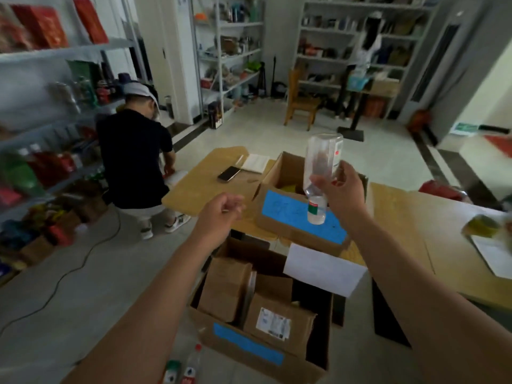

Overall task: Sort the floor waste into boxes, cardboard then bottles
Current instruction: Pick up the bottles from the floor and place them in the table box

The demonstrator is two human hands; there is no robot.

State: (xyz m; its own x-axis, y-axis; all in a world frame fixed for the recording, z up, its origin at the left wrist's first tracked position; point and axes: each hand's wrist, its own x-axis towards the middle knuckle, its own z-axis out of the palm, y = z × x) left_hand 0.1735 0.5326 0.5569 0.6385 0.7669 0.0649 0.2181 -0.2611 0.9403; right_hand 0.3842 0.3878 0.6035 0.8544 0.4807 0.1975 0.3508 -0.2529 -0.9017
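Gripping the clear bottle (322, 159), your right hand (342, 189) should centre over the far box (293, 217). Your left hand (219, 210) hangs empty.

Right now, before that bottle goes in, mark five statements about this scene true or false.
1. The right hand holds a clear bottle base-up above the far box. True.
2. The left hand has a grip on cardboard. False: it holds nothing.
3. The near box contains smaller cardboard boxes. True.
4. The phone lies inside the far box. False: it lies on the tan surface beside it.
5. No bottles remain on the floor. False: two floor bottles lie beside the near box.
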